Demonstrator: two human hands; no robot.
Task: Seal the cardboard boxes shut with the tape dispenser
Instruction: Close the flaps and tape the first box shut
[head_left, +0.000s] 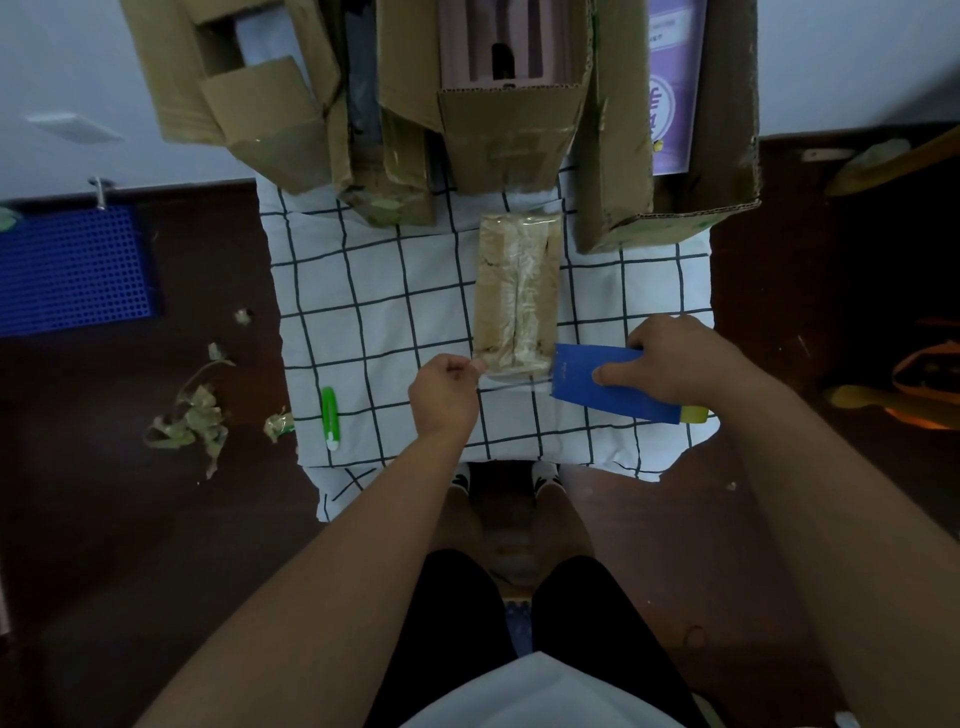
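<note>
Dark brown flooring fills both sides of the frame, and a pale wall runs along the top. At centre stands a small worktop covered by a white cloth with a black grid pattern. Along its far edge, in the upper part of the frame, lie several large open brown cardboard boxes with flaps raised; the one at upper right shows a purple printed panel inside. At left, a blue perforated plastic mat lies on the floor, with crumpled strips of used brownish tape scattered below it. In the middle of the cloth lies a small oblong brown cardboard box, closed, its top seam already covered with wrinkled clear tape. Just right of its near end is the blue tape dispenser with a yellow end, gripped by the right hand, fingers wrapped over its top and thumb pressed on its side. A stretch of clear tape runs leftward from the dispenser across the near end of the small box to the left hand, whose fingers are pinched shut on the tape's free end. A green and white utility knife lies on the cloth at lower left, well apart from both hands.
</note>
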